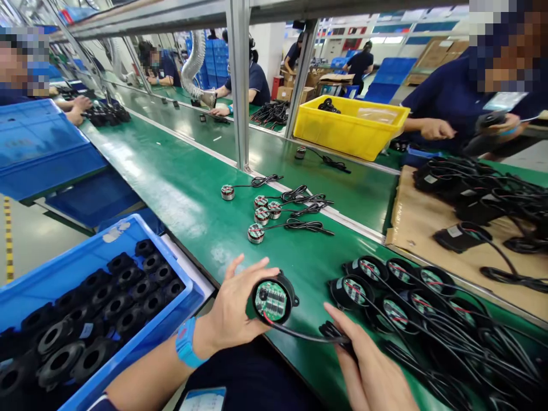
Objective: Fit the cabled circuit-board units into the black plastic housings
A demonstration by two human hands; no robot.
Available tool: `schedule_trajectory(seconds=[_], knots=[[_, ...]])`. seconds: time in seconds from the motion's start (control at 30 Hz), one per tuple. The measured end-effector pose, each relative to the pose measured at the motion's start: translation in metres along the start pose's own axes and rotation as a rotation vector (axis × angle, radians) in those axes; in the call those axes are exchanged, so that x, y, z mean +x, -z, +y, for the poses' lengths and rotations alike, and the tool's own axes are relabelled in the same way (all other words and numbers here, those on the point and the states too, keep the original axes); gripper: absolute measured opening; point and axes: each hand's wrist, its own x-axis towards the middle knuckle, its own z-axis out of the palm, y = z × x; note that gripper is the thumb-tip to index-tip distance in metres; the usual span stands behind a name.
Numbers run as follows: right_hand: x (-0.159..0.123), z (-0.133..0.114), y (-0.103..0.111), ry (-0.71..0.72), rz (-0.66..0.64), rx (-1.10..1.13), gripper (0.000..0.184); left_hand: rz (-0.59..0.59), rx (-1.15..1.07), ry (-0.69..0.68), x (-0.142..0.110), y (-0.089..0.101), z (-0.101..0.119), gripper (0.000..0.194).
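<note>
My left hand point(233, 311) is closed round a black round motor housing point(292, 287), tilted so that its open face shows. Inside sits a green circuit board point(273, 301) with red and black wires at its lower edge. A black cable point(299, 334) runs from the housing to my right hand point(363, 357), whose fingers are closed on the bundled cable. To the right of that hand, several similar housings point(351, 292) with boards and cables lie grouped on the green bench. Ahead of my left hand, several small bare motors point(256, 233) with coiled cables stand apart.
A blue crate point(128, 228) of black housings is at my left. On the right, cardboard point(411, 228) bears black housings and cables. A yellow bin point(342, 128) stands beyond the metal post point(240, 85). Co-workers sit along the line, one close at the upper right.
</note>
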Motion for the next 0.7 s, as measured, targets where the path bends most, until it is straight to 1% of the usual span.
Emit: schedule_trajectory(seconds=[0.13, 0.2, 0.3, 0.37, 0.43, 0.5, 0.57, 0.63, 0.7], knots=[[0.001, -0.001, 0.002, 0.033, -0.025, -0.049, 0.053, -0.115, 0.034, 0.015, 0.003, -0.004, 0.000, 0.065], [0.000, -0.001, 0.004, 0.029, -0.042, -0.057, 0.055, -0.096, 0.056, -0.023, 0.001, -0.008, 0.000, 0.066], [-0.002, 0.001, 0.006, 0.014, -0.057, -0.069, 0.058, -0.044, 0.065, -0.032, -0.003, -0.013, 0.002, 0.070], [-0.004, 0.002, 0.005, 0.027, -0.067, -0.094, 0.058, -0.066, 0.066, -0.024, -0.005, -0.016, 0.003, 0.070], [-0.008, 0.004, 0.005, 0.053, -0.070, -0.105, 0.058, -0.085, 0.079, -0.056, -0.006, -0.018, 0.003, 0.067], [-0.011, 0.006, 0.005, 0.062, -0.086, -0.098, 0.061, -0.070, 0.104, -0.080, -0.005, -0.019, 0.004, 0.067], [-0.013, 0.007, 0.006, 0.050, -0.083, -0.104, 0.063, -0.054, 0.129, -0.065, -0.004, -0.019, 0.004, 0.067], [-0.013, 0.007, 0.006, 0.045, -0.046, -0.138, 0.062, -0.081, 0.148, -0.023, -0.001, -0.020, 0.005, 0.069], [-0.013, 0.007, 0.005, 0.052, -0.032, -0.145, 0.062, -0.131, 0.150, -0.032, 0.002, -0.021, 0.005, 0.070]])
